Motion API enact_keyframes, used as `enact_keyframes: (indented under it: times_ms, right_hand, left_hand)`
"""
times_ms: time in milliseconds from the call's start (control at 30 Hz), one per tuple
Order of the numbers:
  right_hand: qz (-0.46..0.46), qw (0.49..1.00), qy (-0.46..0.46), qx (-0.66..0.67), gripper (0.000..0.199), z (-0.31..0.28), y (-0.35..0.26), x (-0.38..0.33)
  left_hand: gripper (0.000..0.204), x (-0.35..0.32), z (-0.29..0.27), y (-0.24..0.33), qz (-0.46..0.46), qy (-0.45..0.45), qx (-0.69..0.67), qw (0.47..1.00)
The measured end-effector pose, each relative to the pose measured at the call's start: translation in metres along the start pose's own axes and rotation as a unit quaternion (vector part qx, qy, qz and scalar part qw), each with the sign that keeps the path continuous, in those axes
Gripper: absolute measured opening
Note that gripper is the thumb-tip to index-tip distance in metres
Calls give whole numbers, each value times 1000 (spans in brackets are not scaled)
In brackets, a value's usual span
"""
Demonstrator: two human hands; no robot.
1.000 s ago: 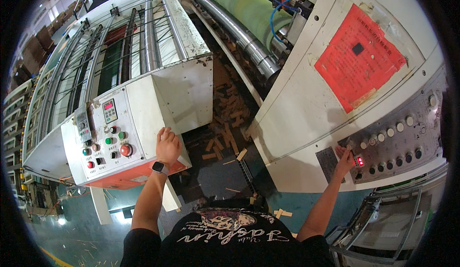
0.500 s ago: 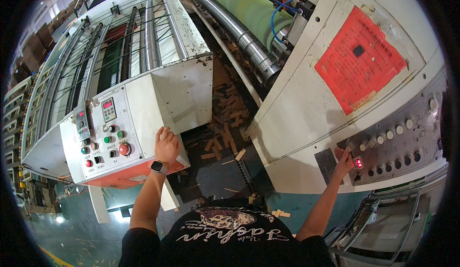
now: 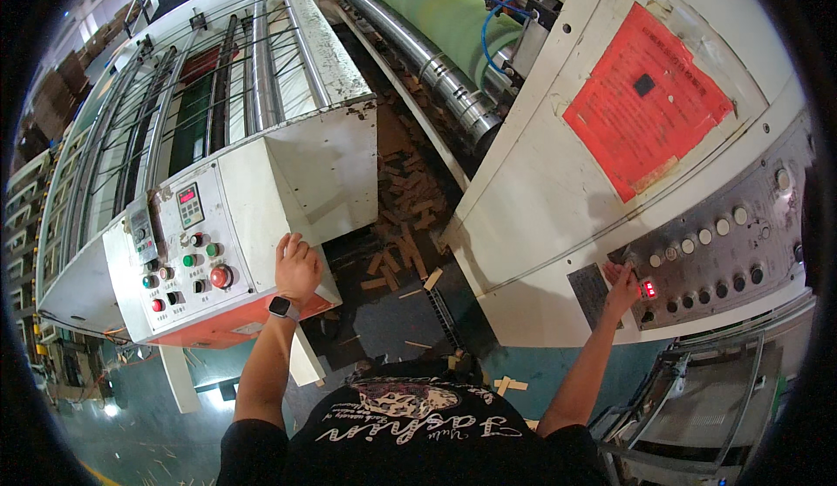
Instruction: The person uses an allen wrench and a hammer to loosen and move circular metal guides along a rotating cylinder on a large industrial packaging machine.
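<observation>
My left hand, with a watch on its wrist, rests on the near right corner of a white control console. Its fingers are loosely bent and a little apart, with nothing in them. To its left, a large red push button stands among smaller green, red and black ones. At the other machine, my right hand is against the left end of a grey control panel, its fingers stretched out and empty. Beside them glows a small red digital display; whether a fingertip presses a button there is hidden.
A long green roller and a steel roller run between the machines. Cardboard scraps litter the floor under them. A torn red sheet is stuck on the right machine. Metal frames stand at the lower right.
The fingers of my right hand have straightened from a closer bend at the panel. My left hand stays on the console corner. The whole view has shifted slightly.
</observation>
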State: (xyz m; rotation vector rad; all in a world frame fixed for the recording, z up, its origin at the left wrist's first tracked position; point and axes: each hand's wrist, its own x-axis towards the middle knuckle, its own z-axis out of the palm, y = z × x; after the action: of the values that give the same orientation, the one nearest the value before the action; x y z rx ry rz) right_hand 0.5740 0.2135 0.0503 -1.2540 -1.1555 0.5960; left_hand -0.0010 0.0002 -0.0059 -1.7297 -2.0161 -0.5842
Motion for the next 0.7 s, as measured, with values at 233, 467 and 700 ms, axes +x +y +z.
enact_keyframes:
  times_ms: [233, 467, 700]
  right_hand:
    - [7, 1000, 17, 2, 33, 1, -3, -1]
    - [-22, 997, -2, -75, 34, 1, -13, -6]
    - [-16, 1000, -8, -15, 35, 4, -10, -6]
  left_hand:
    - [5, 1, -2, 0, 5, -7, 7, 1000]
    - [7, -2, -2, -2, 0, -21, 8, 1000]
    - [8, 0, -3, -2, -3, -26, 6, 1000]
